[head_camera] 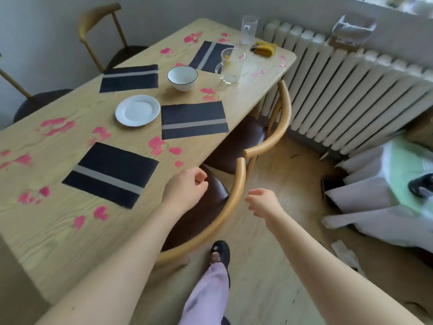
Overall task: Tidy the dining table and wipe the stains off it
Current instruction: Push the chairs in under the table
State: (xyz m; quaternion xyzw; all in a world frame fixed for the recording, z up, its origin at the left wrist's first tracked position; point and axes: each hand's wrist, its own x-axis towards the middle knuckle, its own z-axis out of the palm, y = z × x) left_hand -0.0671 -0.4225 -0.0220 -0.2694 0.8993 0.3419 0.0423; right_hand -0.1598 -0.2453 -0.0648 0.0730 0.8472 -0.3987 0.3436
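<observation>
Two hands are noted empty, fingers loosely curled, nothing gripped. Left hand point(185, 188) is seen over the near edge of the dining table point(58, 242); right hand point(262, 202) is off it, beyond the chair back point(236, 191). Nearest placemat point(110, 174) lies just left of the left fingers, its long axis pointed at them. Plate point(137, 110) and bowl point(182, 78) sit farther forward among pink stains point(57, 126). Left hand is judged nearer for a first pick-up.
</observation>
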